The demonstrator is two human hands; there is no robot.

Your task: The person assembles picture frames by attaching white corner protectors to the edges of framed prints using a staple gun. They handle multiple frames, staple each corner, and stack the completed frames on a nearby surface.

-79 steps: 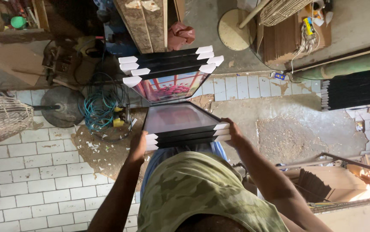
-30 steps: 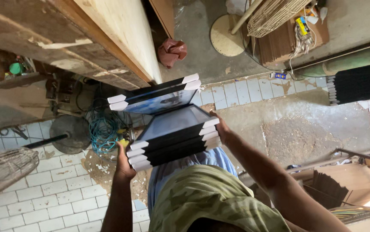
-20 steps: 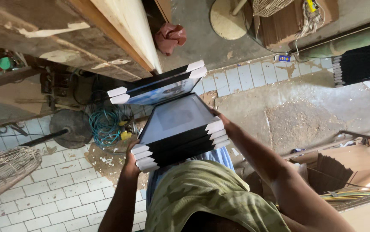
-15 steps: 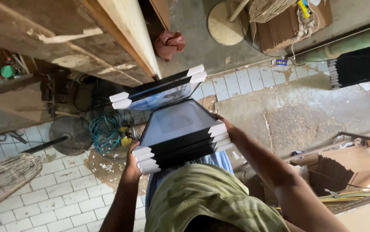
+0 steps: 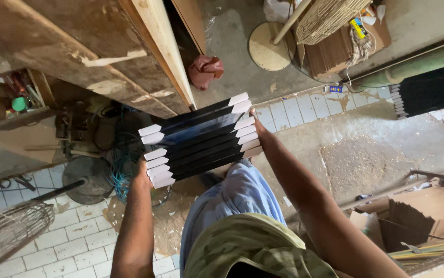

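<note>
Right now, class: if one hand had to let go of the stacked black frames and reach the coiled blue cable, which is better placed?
The left hand, probably: it grips the frame stack directly above the blue cable, while the right hand holds the far end.

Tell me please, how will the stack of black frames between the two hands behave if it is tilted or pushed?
The stack of black frames looks stiff: its edges run straight. Its layers are already stepped, so they may slide apart. Only the left hand and right hand press its ends, so tilting could spill it.
</note>
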